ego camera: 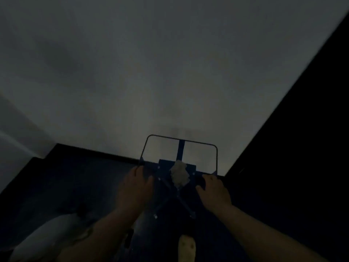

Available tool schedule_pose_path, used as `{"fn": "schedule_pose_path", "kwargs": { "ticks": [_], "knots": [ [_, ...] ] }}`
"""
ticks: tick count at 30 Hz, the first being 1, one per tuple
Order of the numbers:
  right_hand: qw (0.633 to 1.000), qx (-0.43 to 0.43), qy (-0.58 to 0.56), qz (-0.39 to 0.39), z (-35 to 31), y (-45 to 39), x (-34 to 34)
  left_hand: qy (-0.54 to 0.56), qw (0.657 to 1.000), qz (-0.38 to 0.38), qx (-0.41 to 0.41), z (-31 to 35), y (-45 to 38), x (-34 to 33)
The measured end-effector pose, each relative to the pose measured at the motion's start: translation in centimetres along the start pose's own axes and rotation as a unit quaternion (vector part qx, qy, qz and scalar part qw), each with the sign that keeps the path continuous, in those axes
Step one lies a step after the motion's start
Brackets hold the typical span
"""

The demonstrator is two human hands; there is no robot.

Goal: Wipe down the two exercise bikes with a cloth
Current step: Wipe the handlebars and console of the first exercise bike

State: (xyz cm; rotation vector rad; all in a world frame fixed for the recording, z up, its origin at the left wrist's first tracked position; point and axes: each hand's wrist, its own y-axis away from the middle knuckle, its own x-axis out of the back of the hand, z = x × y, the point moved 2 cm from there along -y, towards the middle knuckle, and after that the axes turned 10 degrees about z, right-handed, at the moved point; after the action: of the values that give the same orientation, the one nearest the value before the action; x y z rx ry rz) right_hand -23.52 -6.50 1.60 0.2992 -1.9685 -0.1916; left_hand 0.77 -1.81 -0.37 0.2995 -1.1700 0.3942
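Note:
The picture is very dark. A blue exercise bike frame (177, 188) with crossed struts stands low in the middle, and a thin metal loop (181, 140) rises from its far end. A pale crumpled cloth (179, 174) lies loose on the frame's centre, and neither hand touches it. My left hand (137, 186) grips the frame's left side at the foot of the loop. My right hand (214, 192) curls over the frame's right side, just below the loop's right end. Only this one bike is visible.
A pale wall fills the upper view and a black wall or panel (302, 148) closes the right side. The floor (75, 186) is dark. A white rounded object (47, 239) lies at the lower left. A light shoe tip (187, 246) shows at the bottom.

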Motion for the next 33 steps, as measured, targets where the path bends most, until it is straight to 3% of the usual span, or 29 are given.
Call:
{"fn": "schedule_pose_path", "kwargs": {
  "ticks": [7,13,18,21,27,33],
  "knots": [
    [0.996,-0.023,-0.040,-0.071,-1.6,-8.8,-5.5,0.050,0.998,-0.013,0.045,0.2,-5.7,-5.2],
    [0.992,-0.071,-0.078,-0.063,-1.4,-15.6,-11.5,0.081,0.995,-0.040,0.043,0.0,-9.0,-11.0],
    [0.991,-0.123,0.033,-0.028,-0.3,-17.6,-16.4,0.038,0.995,-0.091,0.036,-2.1,-9.4,-14.5],
    [0.987,-0.157,0.027,-0.015,-0.2,-17.2,-17.4,0.065,0.991,-0.101,0.066,-2.4,-9.0,-14.7],
    [0.990,-0.123,-0.043,0.046,-1.1,-14.3,-13.1,0.098,0.989,-0.086,0.070,-1.2,-9.4,-10.5],
    [0.970,-0.059,-0.217,0.093,-4.6,-9.8,-3.8,0.151,0.986,-0.028,0.056,1.9,-9.1,-1.9]
  ]
}}
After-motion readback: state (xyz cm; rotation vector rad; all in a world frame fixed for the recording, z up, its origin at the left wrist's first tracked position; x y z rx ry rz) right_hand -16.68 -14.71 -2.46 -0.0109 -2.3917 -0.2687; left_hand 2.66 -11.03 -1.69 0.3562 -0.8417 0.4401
